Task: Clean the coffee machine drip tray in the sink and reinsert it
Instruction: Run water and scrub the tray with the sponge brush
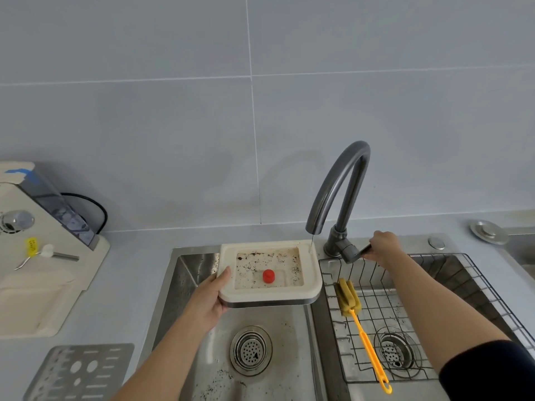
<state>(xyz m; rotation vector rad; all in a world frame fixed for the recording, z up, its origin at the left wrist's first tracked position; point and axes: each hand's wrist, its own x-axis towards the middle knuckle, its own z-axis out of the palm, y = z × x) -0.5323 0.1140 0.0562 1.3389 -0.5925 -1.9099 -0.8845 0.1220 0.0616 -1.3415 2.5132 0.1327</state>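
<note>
Cream square tray, speckled with dark grounds, is held over the steel sink under the curved tap. Its left edge is gripped by the left hand; the right hand grips the flat lever.

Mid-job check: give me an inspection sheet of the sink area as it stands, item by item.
Surface: grey countertop; left sink basin speckled with dark grounds.
Job's things: drip tray held over the left basin, dark specks inside and a red float in it; faucet spout above its back right corner, thin stream falling; coffee machine at left; metal grate on the counter.
Clutter: yellow sponge brush lying in the wire rack in the right basin.
Grippers: left hand holds the tray's left edge; right hand grips the faucet lever.
Cables: black cable behind the coffee machine.
Surroundings: grey tiled wall.
</note>
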